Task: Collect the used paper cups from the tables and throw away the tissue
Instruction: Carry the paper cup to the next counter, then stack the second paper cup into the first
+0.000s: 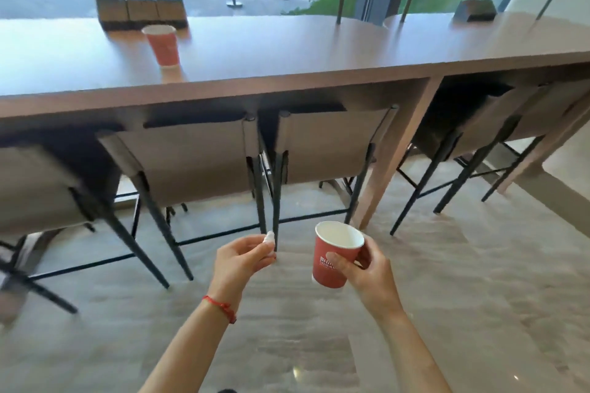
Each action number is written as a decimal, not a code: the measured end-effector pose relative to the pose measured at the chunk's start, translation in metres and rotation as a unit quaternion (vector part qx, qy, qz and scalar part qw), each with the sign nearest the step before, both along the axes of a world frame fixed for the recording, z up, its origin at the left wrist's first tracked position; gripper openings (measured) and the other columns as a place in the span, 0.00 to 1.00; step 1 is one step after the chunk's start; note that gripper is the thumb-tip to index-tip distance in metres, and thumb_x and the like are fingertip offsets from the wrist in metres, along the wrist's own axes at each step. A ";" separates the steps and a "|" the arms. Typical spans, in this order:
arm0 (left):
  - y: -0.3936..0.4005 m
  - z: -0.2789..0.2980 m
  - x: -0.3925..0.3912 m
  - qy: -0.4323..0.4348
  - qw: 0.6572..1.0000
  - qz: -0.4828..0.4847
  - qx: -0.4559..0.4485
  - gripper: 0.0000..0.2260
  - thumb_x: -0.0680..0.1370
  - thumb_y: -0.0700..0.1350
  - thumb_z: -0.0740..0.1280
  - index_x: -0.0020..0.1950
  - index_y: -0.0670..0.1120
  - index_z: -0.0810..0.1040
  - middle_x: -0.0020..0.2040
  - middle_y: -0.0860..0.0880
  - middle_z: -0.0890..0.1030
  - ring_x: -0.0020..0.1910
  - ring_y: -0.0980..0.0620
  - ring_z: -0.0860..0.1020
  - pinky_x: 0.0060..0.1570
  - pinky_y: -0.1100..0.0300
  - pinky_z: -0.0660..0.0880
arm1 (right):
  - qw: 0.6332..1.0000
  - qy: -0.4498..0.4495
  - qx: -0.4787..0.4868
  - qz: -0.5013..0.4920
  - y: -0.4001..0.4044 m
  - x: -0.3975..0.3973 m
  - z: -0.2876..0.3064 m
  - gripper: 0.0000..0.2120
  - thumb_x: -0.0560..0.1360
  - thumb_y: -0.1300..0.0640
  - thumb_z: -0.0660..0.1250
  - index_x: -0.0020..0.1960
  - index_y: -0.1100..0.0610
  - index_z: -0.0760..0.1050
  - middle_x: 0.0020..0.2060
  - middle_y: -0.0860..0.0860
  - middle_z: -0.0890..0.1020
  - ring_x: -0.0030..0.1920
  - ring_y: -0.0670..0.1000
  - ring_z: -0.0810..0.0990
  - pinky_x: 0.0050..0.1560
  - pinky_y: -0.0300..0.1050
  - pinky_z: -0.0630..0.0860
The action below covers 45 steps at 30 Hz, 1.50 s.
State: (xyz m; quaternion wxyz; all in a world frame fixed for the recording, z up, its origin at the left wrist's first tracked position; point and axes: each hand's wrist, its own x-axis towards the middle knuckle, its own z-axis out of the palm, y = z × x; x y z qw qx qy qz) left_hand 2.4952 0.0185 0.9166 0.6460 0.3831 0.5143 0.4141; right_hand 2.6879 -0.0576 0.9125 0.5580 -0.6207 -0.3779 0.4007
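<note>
Your right hand (367, 268) holds a red paper cup (335, 255) with the fingers wrapped around its side, open end up. Your left hand (239, 260) pinches a small white tissue (269, 238) between thumb and fingertips. Another red cup (162, 45) stands on the long brown table (287, 51), near its far edge, just in front of the brown boxes (142, 13). Chairs (191, 150) are tucked under the near edge.
</note>
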 end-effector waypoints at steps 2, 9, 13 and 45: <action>0.006 0.000 -0.016 -0.004 0.999 0.037 0.005 0.02 0.70 0.39 0.72 0.42 0.42 0.83 0.35 0.47 0.84 0.37 0.51 0.83 0.37 0.65 0.78 | 0.999 -0.002 0.001 0.039 0.020 -0.011 0.002 0.27 0.56 0.47 0.77 0.53 0.49 0.75 0.48 0.47 0.82 0.46 0.41 0.81 0.42 0.32 0.76; 0.047 0.003 -0.065 -0.015 0.992 0.123 0.030 0.01 0.69 0.43 0.74 0.38 0.46 0.84 0.36 0.48 0.85 0.39 0.51 0.83 0.37 0.66 0.78 | 0.991 -0.006 -0.002 0.131 0.091 -0.050 0.007 0.29 0.56 0.48 0.76 0.55 0.50 0.74 0.48 0.48 0.82 0.46 0.41 0.81 0.42 0.32 0.76; 0.090 0.003 -0.086 -0.011 0.989 0.140 0.042 0.03 0.70 0.43 0.73 0.42 0.45 0.83 0.37 0.47 0.84 0.41 0.51 0.83 0.38 0.64 0.78 | 0.990 -0.012 0.004 0.143 0.139 -0.065 0.009 0.30 0.57 0.46 0.75 0.56 0.50 0.73 0.50 0.49 0.82 0.49 0.43 0.81 0.40 0.32 0.75; 0.420 0.046 -0.133 -0.089 0.952 0.231 0.180 0.12 0.63 0.44 0.74 0.44 0.41 0.83 0.40 0.45 0.84 0.41 0.48 0.82 0.42 0.63 0.79 | 0.955 0.022 0.193 0.224 0.541 -0.122 0.097 0.24 0.56 0.48 0.75 0.51 0.49 0.75 0.44 0.45 0.82 0.43 0.39 0.81 0.40 0.32 0.76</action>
